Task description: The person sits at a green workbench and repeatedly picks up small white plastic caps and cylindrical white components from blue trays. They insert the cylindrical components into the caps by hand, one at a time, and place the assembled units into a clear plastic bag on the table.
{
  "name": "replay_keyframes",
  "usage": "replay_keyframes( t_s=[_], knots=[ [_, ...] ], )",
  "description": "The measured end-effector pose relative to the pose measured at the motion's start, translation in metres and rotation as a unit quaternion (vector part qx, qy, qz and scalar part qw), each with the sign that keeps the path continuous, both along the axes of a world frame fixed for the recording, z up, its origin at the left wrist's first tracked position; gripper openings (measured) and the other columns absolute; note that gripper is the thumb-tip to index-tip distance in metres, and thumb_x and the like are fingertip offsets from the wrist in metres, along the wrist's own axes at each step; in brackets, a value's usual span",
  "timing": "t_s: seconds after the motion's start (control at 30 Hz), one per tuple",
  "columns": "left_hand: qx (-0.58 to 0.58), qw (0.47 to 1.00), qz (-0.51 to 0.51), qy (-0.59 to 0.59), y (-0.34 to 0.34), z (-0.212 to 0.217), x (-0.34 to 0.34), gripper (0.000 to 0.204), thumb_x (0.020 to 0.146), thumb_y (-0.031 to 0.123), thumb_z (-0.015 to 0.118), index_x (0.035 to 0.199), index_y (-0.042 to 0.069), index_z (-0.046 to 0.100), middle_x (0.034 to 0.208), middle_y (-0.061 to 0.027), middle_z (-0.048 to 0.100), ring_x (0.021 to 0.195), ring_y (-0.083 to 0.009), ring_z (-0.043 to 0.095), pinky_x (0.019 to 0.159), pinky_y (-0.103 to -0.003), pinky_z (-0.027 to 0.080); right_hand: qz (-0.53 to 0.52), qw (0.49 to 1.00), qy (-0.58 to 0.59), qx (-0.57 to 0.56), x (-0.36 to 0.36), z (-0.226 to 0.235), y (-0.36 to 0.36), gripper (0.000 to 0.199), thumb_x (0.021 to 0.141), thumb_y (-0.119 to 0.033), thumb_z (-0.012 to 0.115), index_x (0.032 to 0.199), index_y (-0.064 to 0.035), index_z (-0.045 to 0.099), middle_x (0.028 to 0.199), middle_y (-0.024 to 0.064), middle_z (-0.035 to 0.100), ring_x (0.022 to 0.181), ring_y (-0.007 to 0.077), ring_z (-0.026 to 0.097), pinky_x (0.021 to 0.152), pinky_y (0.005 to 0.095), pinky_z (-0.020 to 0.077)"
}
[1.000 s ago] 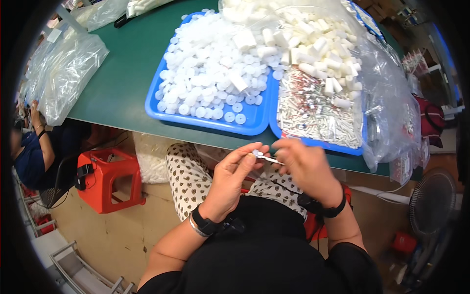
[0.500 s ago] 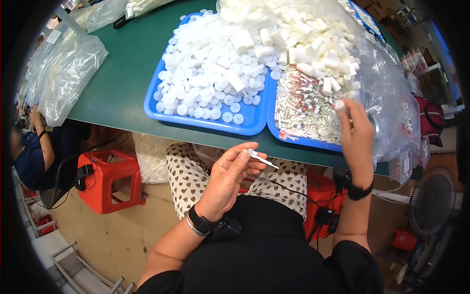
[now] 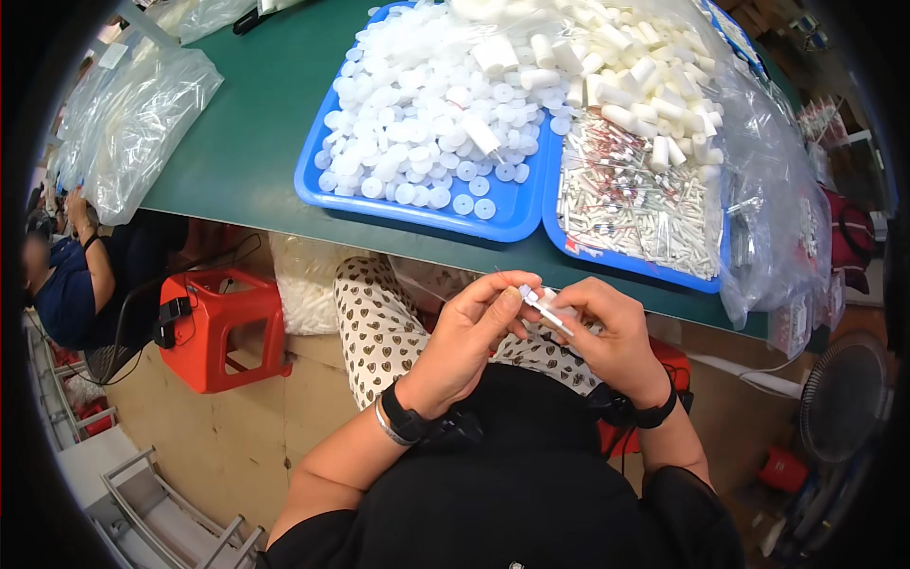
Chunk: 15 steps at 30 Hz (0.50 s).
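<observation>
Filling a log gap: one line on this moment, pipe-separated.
left hand: pinching thin white stick | right hand: close beside it | left blue tray: whitish discs inside

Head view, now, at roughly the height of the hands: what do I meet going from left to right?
Red plastic stool, patterned trouser leg, left hand, slender white part, right hand, round fan.

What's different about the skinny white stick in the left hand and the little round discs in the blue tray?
Shape: the stick is long and thin, while the discs are flat and round.
Place: the stick is pinched in the left hand, above the lap; the discs lie loose in the tray.
Number: there's one stick in that hand, but the discs make a big heap.
Both look whitish.
</observation>
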<state>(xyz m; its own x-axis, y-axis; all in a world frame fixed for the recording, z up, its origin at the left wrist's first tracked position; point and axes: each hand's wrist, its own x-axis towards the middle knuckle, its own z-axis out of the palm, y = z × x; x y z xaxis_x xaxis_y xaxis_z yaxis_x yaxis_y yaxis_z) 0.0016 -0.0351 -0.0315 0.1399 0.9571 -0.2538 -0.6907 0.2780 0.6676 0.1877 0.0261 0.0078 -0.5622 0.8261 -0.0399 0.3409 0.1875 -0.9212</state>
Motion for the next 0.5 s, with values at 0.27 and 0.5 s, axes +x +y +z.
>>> replay_keyframes(
  t_s=[0.27, 0.5],
  knots=[
    [0.043, 0.986, 0.05, 0.153, 0.0, -0.006, 0.006, 0.032, 0.102, 0.018, 0.054, 0.128, 0.0, 0.057, 0.1, -0.0008, 0.062, 0.081, -0.0072, 0.06, 0.075, -0.024, 0.054, -0.028, 0.981, 0.067, -0.181, -0.005, 0.003, -0.001, 0.02, 0.091, -0.006, 0.068, 0.101, 0.0009, 0.052, 0.091, 0.0092, 0.065, 0.076, 0.0131, 0.067, 0.066, 0.0269, 0.0548],
    [0.012, 0.997, -0.049, 0.06, 0.0, 0.0, 0.005, 0.043, 0.099, 0.008, 0.057, 0.139, 0.0, 0.047, 0.115, -0.0107, 0.064, 0.083, -0.0091, 0.062, 0.075, -0.025, 0.055, -0.001, 0.946, 0.115, -0.304, 0.001, 0.007, 0.003, 0.015, 0.096, -0.004, 0.057, 0.106, 0.0008, 0.045, 0.093, 0.0119, 0.066, 0.082, 0.0142, 0.069, 0.073, 0.0271, 0.0576]
  ],
)
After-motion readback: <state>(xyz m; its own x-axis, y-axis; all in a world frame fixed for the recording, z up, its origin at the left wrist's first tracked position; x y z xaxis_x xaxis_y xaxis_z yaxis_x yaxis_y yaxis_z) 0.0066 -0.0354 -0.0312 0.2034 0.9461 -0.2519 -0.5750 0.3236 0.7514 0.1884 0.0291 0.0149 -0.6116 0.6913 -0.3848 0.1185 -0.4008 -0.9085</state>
